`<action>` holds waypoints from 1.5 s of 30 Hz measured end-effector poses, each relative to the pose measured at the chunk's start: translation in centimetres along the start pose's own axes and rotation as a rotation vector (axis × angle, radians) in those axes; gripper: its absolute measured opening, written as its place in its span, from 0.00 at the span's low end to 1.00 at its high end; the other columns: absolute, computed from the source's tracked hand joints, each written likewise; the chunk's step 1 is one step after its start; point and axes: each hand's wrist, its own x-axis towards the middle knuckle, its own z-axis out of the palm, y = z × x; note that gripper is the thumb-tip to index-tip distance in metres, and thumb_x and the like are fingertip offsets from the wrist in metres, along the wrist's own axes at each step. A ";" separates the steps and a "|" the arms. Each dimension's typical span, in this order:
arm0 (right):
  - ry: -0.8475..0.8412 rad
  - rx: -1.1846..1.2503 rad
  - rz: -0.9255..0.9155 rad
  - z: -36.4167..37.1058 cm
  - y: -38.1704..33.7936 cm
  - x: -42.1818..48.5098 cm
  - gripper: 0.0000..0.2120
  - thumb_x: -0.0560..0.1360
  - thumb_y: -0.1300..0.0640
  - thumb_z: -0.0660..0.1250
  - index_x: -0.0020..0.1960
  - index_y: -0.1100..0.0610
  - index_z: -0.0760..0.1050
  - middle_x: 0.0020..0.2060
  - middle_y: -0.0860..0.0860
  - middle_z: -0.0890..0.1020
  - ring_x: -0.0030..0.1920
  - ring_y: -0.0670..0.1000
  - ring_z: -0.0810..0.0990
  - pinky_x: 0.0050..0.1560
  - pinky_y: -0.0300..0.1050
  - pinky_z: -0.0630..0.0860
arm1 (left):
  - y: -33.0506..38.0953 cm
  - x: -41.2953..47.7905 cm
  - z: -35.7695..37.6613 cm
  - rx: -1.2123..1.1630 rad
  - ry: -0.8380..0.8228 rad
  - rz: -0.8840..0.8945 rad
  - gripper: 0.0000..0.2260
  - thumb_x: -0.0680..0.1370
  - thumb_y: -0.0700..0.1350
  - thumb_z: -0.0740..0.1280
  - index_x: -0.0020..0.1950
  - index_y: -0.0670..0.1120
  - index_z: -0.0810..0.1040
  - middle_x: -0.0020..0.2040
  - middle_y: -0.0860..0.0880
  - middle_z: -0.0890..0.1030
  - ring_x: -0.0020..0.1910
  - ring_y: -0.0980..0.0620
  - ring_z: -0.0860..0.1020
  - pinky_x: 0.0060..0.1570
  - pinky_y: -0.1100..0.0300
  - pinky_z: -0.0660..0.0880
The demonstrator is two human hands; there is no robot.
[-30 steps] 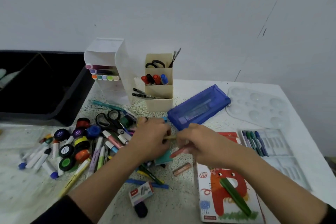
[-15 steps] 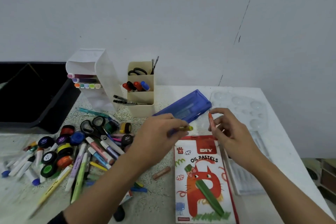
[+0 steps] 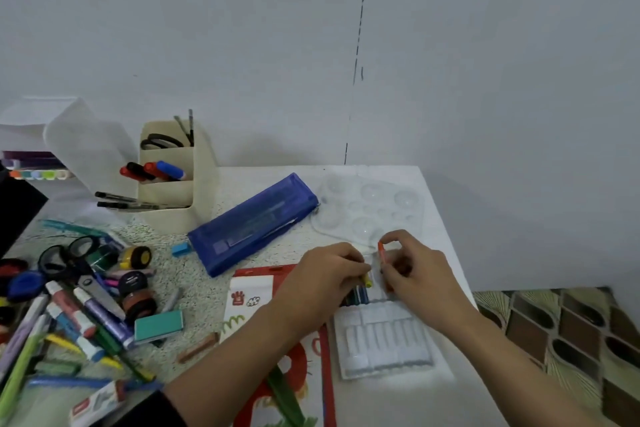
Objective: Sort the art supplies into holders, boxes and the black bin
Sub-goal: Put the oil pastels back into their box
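1. The nearest risk is breakage. The right hand (image 3: 419, 274) pinches an orange pastel (image 3: 380, 248) in a narrow grip of thumb and fingertips, with the stick nearly upright. Pressed into a slot at that angle, a soft stick could probably snap or smear.
2. The left hand (image 3: 329, 276) has its grip closed on a yellow-tipped pastel (image 3: 367, 283). The two grips are almost touching, so a knuckle from one could knock the other's stick loose.
3. The white slotted tray (image 3: 381, 343) lies unheld on the tabletop (image 3: 263, 177), just beside the red oil pastel box (image 3: 263, 288). It looks light. A firm push could slide it toward the tabletop edge, which runs close outside the right wrist.
4. The tray's far end sits directly under both grips, and its rows run back toward the person.
   - A few dark blue pastels (image 3: 360, 295) fill slots just below the left grip.
   - The slots below the right grip look vacant, so a wrong slot seems to be a small risk.
5. A loose brown pastel (image 3: 197, 347) lies well to the outside of the left grip, nearer the person.
6. The blue pencil case (image 3: 256, 222) lies beyond the left grip. The beige holder (image 3: 166, 184) stands farther off the same way, well apart from it.
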 end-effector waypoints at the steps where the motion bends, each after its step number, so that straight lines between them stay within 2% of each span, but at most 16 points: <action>1: 0.001 0.003 -0.007 -0.1 0.1 0.1 0.09 0.79 0.58 0.68 0.53 0.44 0.73 0.33 0.53 0.83 0.31 0.54 0.81 0.38 0.53 0.81 | 0.0 0.1 0.5 0.003 0.000 0.012 0.12 0.80 0.42 0.69 0.63 0.48 0.84 0.58 0.52 0.82 0.54 0.54 0.80 0.55 0.63 0.77; 3: 0.011 0.004 -0.008 -0.2 0.3 0.3 0.11 0.77 0.61 0.69 0.52 0.46 0.75 0.33 0.51 0.83 0.31 0.49 0.81 0.37 0.45 0.81 | 0.2 0.4 1.3 0.013 -0.013 0.021 0.11 0.80 0.41 0.70 0.61 0.46 0.84 0.57 0.50 0.83 0.52 0.53 0.81 0.53 0.63 0.78; 5: 0.005 -0.020 -0.008 -0.2 0.5 0.4 0.11 0.75 0.62 0.71 0.52 0.47 0.77 0.33 0.49 0.82 0.31 0.46 0.81 0.34 0.37 0.78 | 0.4 0.4 1.5 0.017 -0.015 0.002 0.11 0.80 0.41 0.68 0.62 0.46 0.84 0.59 0.51 0.81 0.55 0.54 0.79 0.55 0.64 0.76; 7: -0.008 -0.054 -0.013 -0.2 0.9 0.6 0.12 0.74 0.62 0.72 0.53 0.48 0.78 0.36 0.47 0.82 0.32 0.44 0.81 0.33 0.33 0.76 | 0.4 0.2 1.6 0.020 -0.006 -0.023 0.12 0.80 0.42 0.67 0.62 0.47 0.84 0.60 0.52 0.80 0.58 0.55 0.76 0.58 0.62 0.74; 9: -0.007 -0.048 -0.004 -0.3 1.3 0.7 0.13 0.73 0.63 0.73 0.54 0.49 0.79 0.37 0.46 0.82 0.32 0.44 0.81 0.34 0.34 0.76 | 0.4 0.2 1.5 0.016 0.014 -0.047 0.12 0.79 0.43 0.67 0.60 0.49 0.85 0.58 0.53 0.82 0.57 0.56 0.75 0.58 0.59 0.75; 13: -0.015 -0.015 0.020 -0.6 1.4 1.2 0.12 0.72 0.63 0.74 0.51 0.49 0.80 0.34 0.48 0.82 0.30 0.46 0.82 0.35 0.43 0.82 | 0.7 0.0 1.5 -0.021 0.061 -0.114 0.12 0.78 0.54 0.69 0.58 0.53 0.85 0.52 0.56 0.81 0.52 0.59 0.75 0.52 0.60 0.76; 17: -0.027 -0.029 0.024 -0.1 1.1 1.5 0.06 0.73 0.60 0.74 0.47 0.51 0.82 0.33 0.49 0.82 0.30 0.46 0.81 0.31 0.42 0.81 | 0.7 -0.2 1.8 0.059 0.077 -0.142 0.18 0.76 0.63 0.68 0.59 0.56 0.84 0.53 0.57 0.80 0.53 0.59 0.71 0.52 0.62 0.71; 19: -0.031 -0.026 0.048 -0.1 0.9 1.6 0.02 0.74 0.58 0.74 0.46 0.53 0.82 0.33 0.50 0.83 0.31 0.46 0.81 0.29 0.40 0.80 | 0.8 -0.1 1.9 0.054 0.071 -0.148 0.22 0.74 0.67 0.67 0.60 0.56 0.83 0.53 0.57 0.79 0.52 0.59 0.71 0.51 0.63 0.71; 21: -0.038 -0.011 0.081 -0.1 0.9 1.9 0.02 0.73 0.58 0.74 0.44 0.53 0.82 0.33 0.51 0.83 0.31 0.47 0.81 0.29 0.43 0.82 | 1.0 -0.1 1.9 0.053 0.069 -0.140 0.24 0.74 0.69 0.66 0.61 0.54 0.82 0.53 0.56 0.79 0.52 0.58 0.70 0.52 0.61 0.72; 25: -0.035 0.032 0.130 0.3 1.2 2.0 0.03 0.73 0.60 0.75 0.44 0.53 0.85 0.34 0.51 0.83 0.32 0.51 0.83 0.32 0.50 0.84 | 0.8 -0.6 1.8 0.062 0.029 -0.121 0.22 0.75 0.61 0.68 0.64 0.52 0.80 0.57 0.55 0.77 0.57 0.58 0.68 0.58 0.58 0.73; 28: -0.016 0.057 0.118 0.7 1.5 1.9 0.07 0.73 0.63 0.75 0.42 0.52 0.85 0.35 0.51 0.83 0.34 0.55 0.84 0.34 0.52 0.84 | 0.7 -0.8 1.8 0.046 -0.009 -0.125 0.24 0.77 0.60 0.68 0.70 0.53 0.76 0.62 0.56 0.74 0.60 0.59 0.66 0.61 0.64 0.70; 30: -0.013 0.036 0.102 0.8 1.7 1.9 0.09 0.72 0.65 0.75 0.41 0.51 0.85 0.34 0.49 0.83 0.34 0.54 0.83 0.36 0.52 0.84 | 0.5 -0.7 1.7 0.075 -0.033 -0.111 0.22 0.79 0.59 0.66 0.71 0.54 0.76 0.63 0.56 0.74 0.62 0.58 0.66 0.61 0.65 0.67; 32: -0.017 -0.026 0.066 0.9 1.7 1.9 0.10 0.72 0.65 0.75 0.41 0.50 0.85 0.34 0.47 0.82 0.34 0.50 0.82 0.38 0.49 0.83 | 0.4 -0.5 1.6 0.100 -0.058 -0.113 0.21 0.80 0.59 0.66 0.71 0.53 0.77 0.64 0.55 0.73 0.62 0.56 0.66 0.62 0.63 0.67; 35: -0.062 -0.154 0.021 0.7 1.1 2.0 0.11 0.71 0.66 0.73 0.44 0.50 0.83 0.35 0.47 0.82 0.33 0.45 0.79 0.35 0.37 0.79 | 0.3 0.0 1.3 0.100 -0.096 -0.139 0.20 0.79 0.58 0.68 0.69 0.53 0.78 0.63 0.55 0.73 0.62 0.55 0.66 0.62 0.62 0.68; 40: -0.118 -0.209 0.006 0.7 0.6 2.3 0.13 0.66 0.69 0.70 0.42 0.51 0.78 0.34 0.49 0.80 0.31 0.46 0.75 0.30 0.37 0.74 | 0.4 0.3 1.3 0.107 -0.100 -0.151 0.16 0.78 0.55 0.70 0.63 0.51 0.82 0.61 0.55 0.72 0.60 0.55 0.67 0.60 0.62 0.69; 45: -0.054 -0.214 0.002 1.1 0.9 1.7 0.10 0.70 0.66 0.71 0.39 0.52 0.79 0.34 0.46 0.79 0.31 0.45 0.74 0.31 0.33 0.70 | 0.2 -0.1 1.0 0.092 -0.092 -0.155 0.19 0.78 0.55 0.70 0.67 0.50 0.80 0.63 0.54 0.74 0.61 0.55 0.68 0.61 0.61 0.70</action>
